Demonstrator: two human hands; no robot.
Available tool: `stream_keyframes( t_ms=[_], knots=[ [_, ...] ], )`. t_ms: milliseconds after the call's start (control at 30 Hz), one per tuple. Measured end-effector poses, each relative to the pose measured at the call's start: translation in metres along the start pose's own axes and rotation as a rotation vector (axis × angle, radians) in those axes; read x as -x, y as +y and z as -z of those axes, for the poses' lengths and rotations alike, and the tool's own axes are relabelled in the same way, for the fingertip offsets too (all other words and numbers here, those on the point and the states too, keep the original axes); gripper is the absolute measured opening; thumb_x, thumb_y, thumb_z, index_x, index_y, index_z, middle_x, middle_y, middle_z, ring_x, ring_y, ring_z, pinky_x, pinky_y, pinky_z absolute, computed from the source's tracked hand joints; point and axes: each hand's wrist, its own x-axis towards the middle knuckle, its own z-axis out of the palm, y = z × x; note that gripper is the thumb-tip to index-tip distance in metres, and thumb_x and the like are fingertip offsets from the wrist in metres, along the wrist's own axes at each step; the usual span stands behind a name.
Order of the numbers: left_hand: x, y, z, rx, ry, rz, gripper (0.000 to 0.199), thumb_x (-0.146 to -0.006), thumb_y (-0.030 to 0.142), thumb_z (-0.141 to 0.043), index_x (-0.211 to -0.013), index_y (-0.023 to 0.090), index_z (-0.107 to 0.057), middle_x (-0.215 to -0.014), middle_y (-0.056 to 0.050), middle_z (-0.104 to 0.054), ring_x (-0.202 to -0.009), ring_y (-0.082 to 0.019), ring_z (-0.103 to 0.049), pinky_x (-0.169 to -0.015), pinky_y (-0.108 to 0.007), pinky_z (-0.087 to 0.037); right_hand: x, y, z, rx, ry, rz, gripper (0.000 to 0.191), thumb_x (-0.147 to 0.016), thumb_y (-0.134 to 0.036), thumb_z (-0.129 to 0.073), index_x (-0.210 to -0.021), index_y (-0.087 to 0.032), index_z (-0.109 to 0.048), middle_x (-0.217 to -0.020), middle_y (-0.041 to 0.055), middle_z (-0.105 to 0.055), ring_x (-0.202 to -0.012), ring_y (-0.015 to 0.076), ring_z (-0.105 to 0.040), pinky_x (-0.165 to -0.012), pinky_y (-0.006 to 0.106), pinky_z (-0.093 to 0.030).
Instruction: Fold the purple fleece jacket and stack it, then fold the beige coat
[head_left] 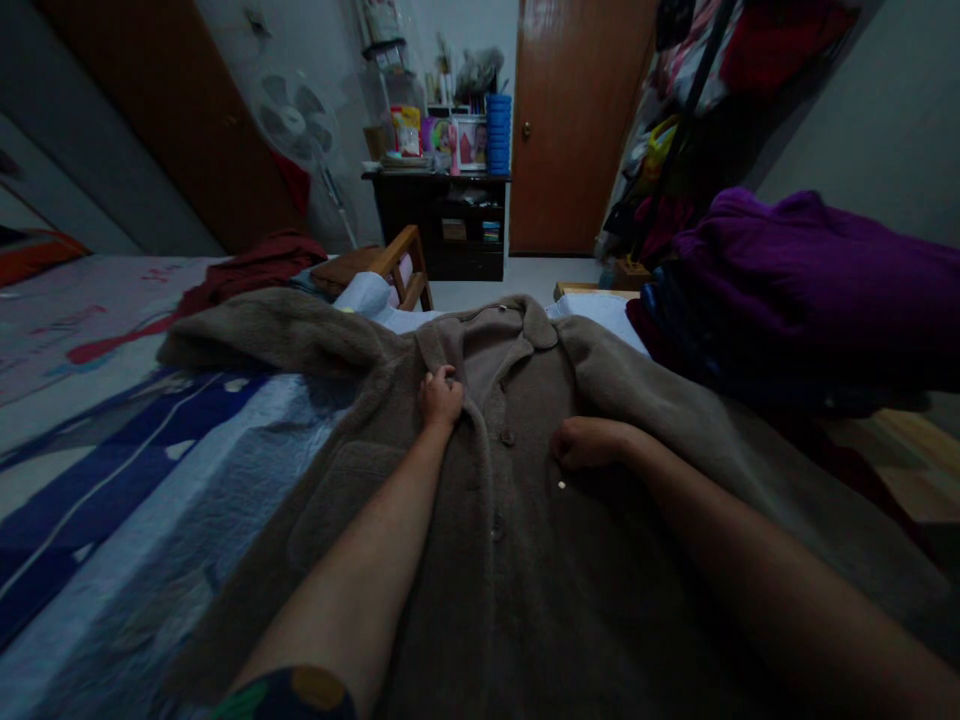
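Note:
A brown fuzzy coat [525,560] lies spread face up in front of me, its collar [540,328] at the far end and its sleeves stretched out to both sides. Dark buttons [507,438] run down the middle front. My left hand [441,397] is closed on the coat's front edge just below the left lapel, fingers curled over the cloth. Against the right front panel rests my right hand [591,442], its fingers curled in; what they hold, if anything, is hidden. A small pale spot or bit [561,485] shows on the coat just below that hand.
Under the coat is a bluish-white sheet [277,470]; a patterned bedspread [90,330] lies left. Folded purple cloth [825,280] is piled at right. Behind stand a wooden chair part [409,265], a fan [296,120], a dark cabinet [405,225] and a brown door [581,120].

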Motion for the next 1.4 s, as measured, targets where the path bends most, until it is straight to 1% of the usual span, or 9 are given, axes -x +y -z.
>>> stream_keyframes(
  t_ms=[200, 333, 433, 533, 633, 933, 1167, 1267, 1400],
  knots=[
    [0.000, -0.001, -0.002, -0.015, 0.010, 0.006, 0.038, -0.079, 0.019, -0.051, -0.115, 0.021, -0.065, -0.110, -0.011, -0.063, -0.103, -0.025, -0.059, -0.090, -0.032, -0.044, 0.001, 0.003, 0.005, 0.066, 0.129, -0.040, 0.020, -0.077, -0.014, -0.055, -0.087, -0.014, -0.073, -0.083, 0.0058, -0.071, -0.071, 0.0146, -0.060, -0.062, 0.022, -0.038],
    [0.001, 0.000, -0.001, -0.023, 0.006, 0.010, 0.037, -0.080, 0.019, -0.051, -0.115, 0.022, -0.065, -0.108, -0.010, -0.063, -0.103, -0.024, -0.060, -0.089, -0.032, -0.044, 0.004, -0.003, 0.003, -0.100, 0.014, 0.000, 0.016, -0.077, -0.021, -0.063, -0.090, -0.015, -0.071, -0.081, 0.0019, -0.070, -0.071, 0.0131, -0.059, -0.060, 0.020, -0.038],
    [0.001, 0.000, -0.001, -0.021, 0.007, 0.012, 0.037, -0.079, 0.019, -0.051, -0.114, 0.022, -0.065, -0.108, -0.009, -0.064, -0.103, -0.024, -0.060, -0.090, -0.032, -0.043, 0.005, -0.010, -0.001, -0.073, -0.069, -0.051, 0.029, -0.070, -0.030, -0.075, -0.093, -0.013, -0.070, -0.084, 0.0028, -0.070, -0.072, 0.0141, -0.059, -0.057, 0.020, -0.035],
    [0.001, 0.000, -0.001, -0.012, 0.012, 0.009, 0.037, -0.079, 0.018, -0.051, -0.114, 0.022, -0.065, -0.107, -0.010, -0.064, -0.102, -0.025, -0.060, -0.088, -0.032, -0.044, 0.003, -0.015, -0.005, 0.025, -0.060, -0.085, 0.031, -0.069, -0.027, -0.077, -0.094, -0.010, -0.071, -0.087, 0.0055, -0.071, -0.071, 0.0139, -0.057, -0.056, 0.021, -0.033],
    [0.000, 0.000, -0.001, -0.002, 0.014, 0.004, 0.037, -0.079, 0.018, -0.052, -0.113, 0.022, -0.065, -0.107, -0.010, -0.064, -0.102, -0.025, -0.060, -0.088, -0.033, -0.044, 0.000, -0.015, -0.007, 0.049, -0.069, -0.052, 0.028, -0.071, -0.022, -0.075, -0.095, -0.009, -0.072, -0.086, 0.0050, -0.071, -0.070, 0.0126, -0.056, -0.056, 0.020, -0.032],
    [0.000, -0.001, -0.002, 0.010, 0.011, 0.001, 0.038, -0.079, 0.019, -0.051, -0.114, 0.021, -0.065, -0.107, -0.010, -0.064, -0.102, -0.024, -0.060, -0.090, -0.032, -0.044, 0.002, -0.008, -0.006, -0.016, -0.066, 0.006, 0.019, -0.073, -0.015, -0.069, -0.091, -0.010, -0.070, -0.077, -0.0001, -0.066, -0.067, 0.0098, -0.051, -0.057, 0.018, -0.031],
    [-0.001, -0.002, -0.003, 0.007, 0.022, 0.004, 0.038, -0.078, 0.019, -0.052, -0.113, 0.021, -0.066, -0.106, -0.010, -0.064, -0.101, -0.025, -0.061, -0.088, -0.033, -0.045, 0.000, 0.000, -0.007, -0.068, -0.070, 0.014, 0.027, -0.073, -0.005, -0.057, -0.097, -0.011, -0.069, -0.084, 0.0012, -0.067, -0.074, 0.0107, -0.054, -0.063, 0.017, -0.035],
    [0.000, -0.001, -0.002, -0.003, 0.017, 0.009, 0.038, -0.078, 0.019, -0.051, -0.114, 0.022, -0.065, -0.106, -0.010, -0.064, -0.101, -0.025, -0.061, -0.088, -0.033, -0.045, 0.002, -0.002, -0.006, -0.071, -0.076, -0.004, 0.028, -0.073, -0.008, -0.058, -0.099, -0.013, -0.069, -0.085, 0.0021, -0.069, -0.074, 0.0119, -0.056, -0.062, 0.018, -0.036],
    [0.001, 0.001, 0.001, -0.016, 0.002, 0.011, 0.039, -0.079, 0.019, -0.051, -0.115, 0.022, -0.065, -0.106, -0.009, -0.064, -0.102, -0.024, -0.060, -0.090, -0.032, -0.044, 0.008, -0.012, -0.004, -0.048, -0.074, -0.034, 0.032, -0.071, -0.022, -0.069, -0.101, -0.013, -0.069, -0.092, 0.0049, -0.071, -0.076, 0.0151, -0.060, -0.060, 0.021, -0.037]
  ],
)
